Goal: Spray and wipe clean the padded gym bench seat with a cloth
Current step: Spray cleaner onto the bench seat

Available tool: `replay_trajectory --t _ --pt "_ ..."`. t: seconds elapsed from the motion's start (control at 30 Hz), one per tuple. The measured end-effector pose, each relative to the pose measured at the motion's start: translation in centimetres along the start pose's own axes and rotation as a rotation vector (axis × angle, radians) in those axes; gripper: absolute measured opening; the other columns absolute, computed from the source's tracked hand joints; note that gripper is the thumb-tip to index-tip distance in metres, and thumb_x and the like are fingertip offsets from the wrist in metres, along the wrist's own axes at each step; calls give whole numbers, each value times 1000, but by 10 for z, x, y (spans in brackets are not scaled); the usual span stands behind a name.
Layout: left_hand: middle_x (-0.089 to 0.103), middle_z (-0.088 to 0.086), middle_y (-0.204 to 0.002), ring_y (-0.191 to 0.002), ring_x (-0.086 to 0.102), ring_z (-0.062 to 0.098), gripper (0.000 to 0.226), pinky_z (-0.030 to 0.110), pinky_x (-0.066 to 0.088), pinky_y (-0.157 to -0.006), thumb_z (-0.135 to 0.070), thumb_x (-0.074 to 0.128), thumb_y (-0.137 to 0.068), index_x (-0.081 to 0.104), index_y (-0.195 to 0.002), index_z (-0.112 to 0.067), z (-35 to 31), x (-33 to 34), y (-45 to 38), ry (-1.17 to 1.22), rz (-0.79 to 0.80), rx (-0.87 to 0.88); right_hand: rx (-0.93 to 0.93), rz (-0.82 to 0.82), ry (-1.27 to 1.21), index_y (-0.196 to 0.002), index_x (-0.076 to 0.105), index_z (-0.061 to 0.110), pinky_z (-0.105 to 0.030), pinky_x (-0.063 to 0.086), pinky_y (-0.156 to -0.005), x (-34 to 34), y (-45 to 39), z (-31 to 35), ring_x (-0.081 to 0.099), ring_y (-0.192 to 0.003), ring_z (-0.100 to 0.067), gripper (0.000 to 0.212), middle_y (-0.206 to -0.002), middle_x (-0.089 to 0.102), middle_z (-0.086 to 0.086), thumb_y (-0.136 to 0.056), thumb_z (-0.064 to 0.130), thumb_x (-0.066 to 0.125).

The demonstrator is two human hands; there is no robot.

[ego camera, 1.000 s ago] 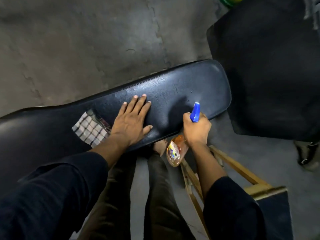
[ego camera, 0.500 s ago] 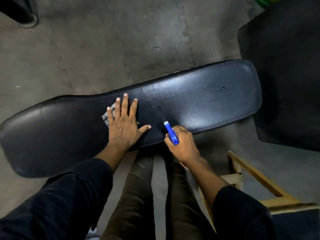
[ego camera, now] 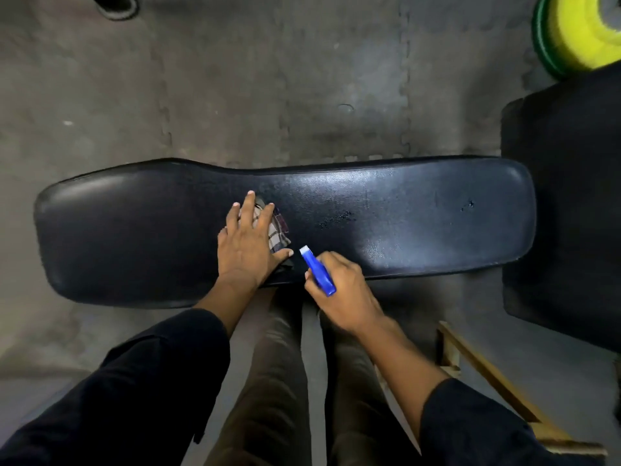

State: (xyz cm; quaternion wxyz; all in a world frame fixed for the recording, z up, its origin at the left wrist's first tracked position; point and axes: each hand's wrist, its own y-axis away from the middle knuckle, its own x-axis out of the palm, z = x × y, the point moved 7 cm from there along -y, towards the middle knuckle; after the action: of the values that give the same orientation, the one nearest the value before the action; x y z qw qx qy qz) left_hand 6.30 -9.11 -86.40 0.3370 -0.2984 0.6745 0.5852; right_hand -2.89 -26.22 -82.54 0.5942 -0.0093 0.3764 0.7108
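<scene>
A long black padded bench seat [ego camera: 134, 237] lies across the middle of the view, with wet droplets near its centre. My left hand [ego camera: 247, 243] presses flat, fingers straight, on a checked cloth [ego camera: 277, 230] at the seat's near middle. Just to its right, my right hand [ego camera: 339, 294] grips a spray bottle by its blue trigger head [ego camera: 317, 270], nozzle pointing up-left toward the seat. The bottle's body is hidden under the hand.
Grey interlocking floor mats surround the bench. Another black pad [ego camera: 568, 213] stands at the right. A yellow and green weight plate [ego camera: 578, 31] sits at the top right. A wooden frame [ego camera: 487, 375] lies at lower right. My legs are below the bench.
My left hand slid the cloth rightward along the seat toward its middle. My right hand brought the spray bottle up from below the seat edge, nozzle now aimed at the seat.
</scene>
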Motion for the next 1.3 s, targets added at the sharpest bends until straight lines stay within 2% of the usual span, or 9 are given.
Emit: replay_trajectory --t 0.17,0.3,0.47,0.6,0.7,0.83,1.0,1.2,1.3 --pt "5 1 -182 -162 21 36 101 61 43 -117 -61 83 -82 33 -164 -34 24 -7 5 112 -15 -72 -70 -69 15 -85 52 22 -23 40 -67 -8 -39 55 52 -69 -13 27 -82 53 10 -87 50 52" --pt "9 1 -181 -158 25 36 97 60 45 -114 -59 83 -82 36 -163 -33 40 -8 4 165 -24 -115 -67 -100 24 -69 31 35 -20 29 -64 -1 -62 68 43 -60 -8 38 -69 42 13 -91 38 62" --pt "22 1 -173 -144 36 38 76 57 51 -106 -39 77 -86 46 -155 -30 58 -10 2 222 -51 -144 -103 -48 52 -69 30 35 -11 35 -60 21 -70 89 43 -61 -9 33 -69 43 13 -87 41 58" --pt "24 -2 -170 -142 38 35 64 55 52 -105 -20 70 -93 48 -152 -32 66 -11 5 263 -84 -165 -90 30 140 -75 41 24 -21 30 -64 38 -80 94 46 -65 -20 29 -73 48 7 -90 34 64" --pt "25 -2 -170 -142 38 33 71 53 53 -104 -30 78 -89 48 -152 -31 72 -11 7 302 -88 -186 -19 91 205 -80 46 19 -23 29 -65 48 -84 82 50 -71 -26 29 -81 53 -1 -94 29 68" --pt "30 -4 -166 -141 39 31 78 49 53 -106 -47 86 -80 52 -149 -31 82 -11 7 339 -97 -193 55 102 254 -76 42 24 -22 27 -63 57 -83 63 46 -67 -20 32 -79 52 2 -93 34 67" --pt "37 -2 -153 -130 44 32 67 50 57 -101 -40 92 -76 58 -133 -27 94 -8 8 407 -123 -210 97 89 264 -68 35 31 -23 26 -61 58 -82 59 45 -59 -3 35 -72 48 8 -89 40 62" --pt "37 -3 -140 -116 46 30 53 49 56 -93 -36 92 -79 55 -116 -27 111 0 15 549 -122 -243 -41 -125 160 -67 37 28 -23 27 -60 31 -91 127 47 -59 -5 33 -65 47 7 -88 48 54" --pt "40 -5 -136 -113 49 28 51 48 55 -95 -35 92 -79 54 -112 -31 119 4 19 668 -122 -264 -223 -275 89 -69 40 28 -10 34 -63 7 -95 185 50 -62 -2 33 -63 45 8 -93 37 61"
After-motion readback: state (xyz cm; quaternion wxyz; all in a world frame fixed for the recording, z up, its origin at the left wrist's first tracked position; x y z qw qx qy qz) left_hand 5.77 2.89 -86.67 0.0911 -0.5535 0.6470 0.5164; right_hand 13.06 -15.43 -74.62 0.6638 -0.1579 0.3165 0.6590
